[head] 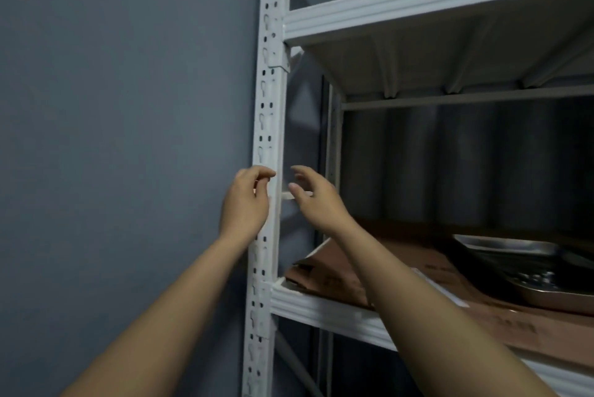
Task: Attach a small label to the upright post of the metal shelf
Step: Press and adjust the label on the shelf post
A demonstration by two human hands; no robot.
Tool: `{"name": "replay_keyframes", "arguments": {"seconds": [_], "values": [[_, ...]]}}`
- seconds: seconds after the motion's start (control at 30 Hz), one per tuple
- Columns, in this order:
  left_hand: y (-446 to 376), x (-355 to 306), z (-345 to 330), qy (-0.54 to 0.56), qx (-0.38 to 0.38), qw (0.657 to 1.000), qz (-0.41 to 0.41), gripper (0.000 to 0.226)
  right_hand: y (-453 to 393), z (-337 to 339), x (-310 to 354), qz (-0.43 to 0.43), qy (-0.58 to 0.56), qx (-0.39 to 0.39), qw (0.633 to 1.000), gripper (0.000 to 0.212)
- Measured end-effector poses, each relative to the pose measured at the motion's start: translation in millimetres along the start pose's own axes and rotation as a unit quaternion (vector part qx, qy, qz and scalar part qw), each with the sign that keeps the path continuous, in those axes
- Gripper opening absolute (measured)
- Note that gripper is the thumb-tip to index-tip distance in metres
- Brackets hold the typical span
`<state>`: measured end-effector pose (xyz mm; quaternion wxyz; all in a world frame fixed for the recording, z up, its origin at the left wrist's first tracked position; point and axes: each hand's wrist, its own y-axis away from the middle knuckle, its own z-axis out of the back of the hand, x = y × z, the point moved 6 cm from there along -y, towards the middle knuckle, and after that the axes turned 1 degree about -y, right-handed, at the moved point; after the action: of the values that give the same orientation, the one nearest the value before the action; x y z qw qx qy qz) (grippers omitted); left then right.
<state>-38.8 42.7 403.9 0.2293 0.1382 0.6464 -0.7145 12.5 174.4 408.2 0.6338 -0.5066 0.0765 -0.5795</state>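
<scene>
On the shelf at lower right I see a metal tray (pixel 527 271) lying on brown cardboard (pixel 427 281); its contents are too dim to make out. Mid-frame, my left hand (pixel 246 203) has curled fingertips pinching at the white post (pixel 268 126). My right hand (pixel 316 200) pinches a small white label (pixel 289 195) just beside the post, other fingers loosely spread.

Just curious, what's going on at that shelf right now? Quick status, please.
Both hands at the post. Left hand pinching at its front face; right hand holds a small white label beside it. Nothing in the way.
</scene>
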Motion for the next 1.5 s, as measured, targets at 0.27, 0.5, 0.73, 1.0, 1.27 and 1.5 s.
{"name": "replay_keyframes", "arguments": {"seconds": [0.27,0.5,0.73,1.0,1.27,1.5], "values": [[-10,25,27,-0.055,-0.004,0.998,0.000,0.015,-30,-44,-1,-0.063,-0.138,-0.053,0.987,0.036],[-24,31,7,-0.096,-0.033,0.993,-0.053,0.017,-38,-54,-22,-0.054,-0.206,-0.032,0.977,0.047],[-32,28,-2,-0.134,-0.095,0.975,-0.153,0.008,-43,-63,-31,-0.062,-0.209,-0.025,0.976,0.078],[-37,30,-3,-0.196,-0.067,0.944,-0.256,0.021,-44,-63,-33,-0.060,-0.223,-0.009,0.973,0.071],[-52,32,-5,-0.195,0.001,0.959,-0.207,0.007,-46,-68,-36,-0.063,-0.231,-0.014,0.971,0.080],[-34,28,7,-0.137,-0.092,0.974,-0.158,0.005,-39,-62,-33,-0.068,-0.249,-0.017,0.966,0.049]]}}
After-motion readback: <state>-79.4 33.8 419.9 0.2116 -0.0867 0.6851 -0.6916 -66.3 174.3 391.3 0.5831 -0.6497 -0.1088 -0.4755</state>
